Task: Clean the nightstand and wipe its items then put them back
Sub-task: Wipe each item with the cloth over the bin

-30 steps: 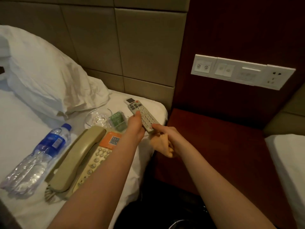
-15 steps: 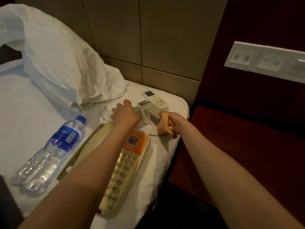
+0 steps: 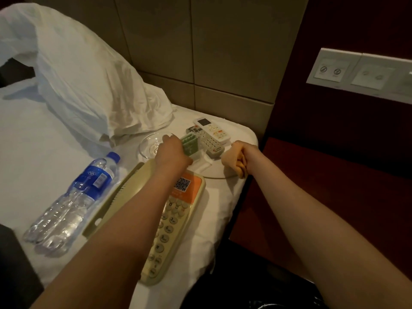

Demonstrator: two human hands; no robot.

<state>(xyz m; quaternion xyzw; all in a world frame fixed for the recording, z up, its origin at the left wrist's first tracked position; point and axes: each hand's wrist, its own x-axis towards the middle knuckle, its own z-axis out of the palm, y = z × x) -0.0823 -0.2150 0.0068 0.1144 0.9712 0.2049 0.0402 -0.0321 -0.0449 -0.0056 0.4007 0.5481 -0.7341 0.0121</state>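
The wiped items lie on the white bed (image 3: 26,134). A grey remote (image 3: 210,144) rests beside a white remote (image 3: 213,130) near the bed's corner. My left hand (image 3: 171,151) reaches between a glass ashtray (image 3: 148,145) and a green packet (image 3: 190,145); its fingers are hidden behind the back of the hand. To the right of the remotes, my right hand (image 3: 244,156) grips a bunched orange cloth (image 3: 230,161). A beige telephone (image 3: 176,219) with an orange label lies under my left forearm. The dark red nightstand (image 3: 323,197) is at the right.
A water bottle (image 3: 73,201) lies on its side left of the telephone. A white pillow (image 3: 78,74) leans on the padded headboard (image 3: 234,52). The phone cord (image 3: 211,177) curves across the sheet. A switch panel (image 3: 361,72) is on the wall above the nightstand.
One second ago my left hand held the grey remote against the cloth. The remote now lies beside the white one, and my left hand has moved left to the ashtray and packet.
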